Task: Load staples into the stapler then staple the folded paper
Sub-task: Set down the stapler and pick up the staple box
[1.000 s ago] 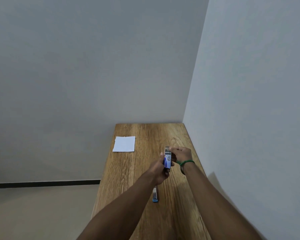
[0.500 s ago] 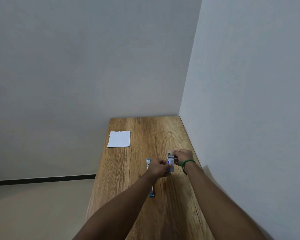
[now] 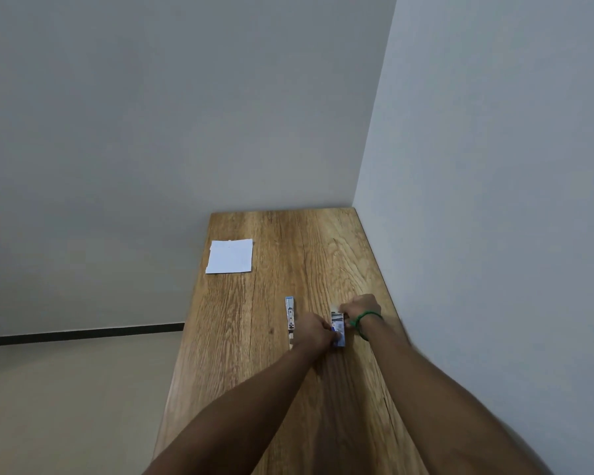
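Both my hands meet at a small blue and white staple box (image 3: 337, 329) low over the wooden table (image 3: 247, 337). My left hand (image 3: 312, 332) pinches the box's near end. My right hand (image 3: 359, 308), with a green band on the wrist, grips its far end. A slim stapler (image 3: 290, 315) with a blue tip lies flat on the table just left of my left hand, which covers its near end. The folded white paper (image 3: 230, 256) lies near the table's far left edge.
A wall (image 3: 494, 234) runs close along the table's right edge and another wall closes off the far end. The table's left edge drops to a beige floor (image 3: 66, 406).
The box and both hands have come down closer to the table. The view has tilted, so the stapler, earlier mostly behind my left forearm, now shows beside it.
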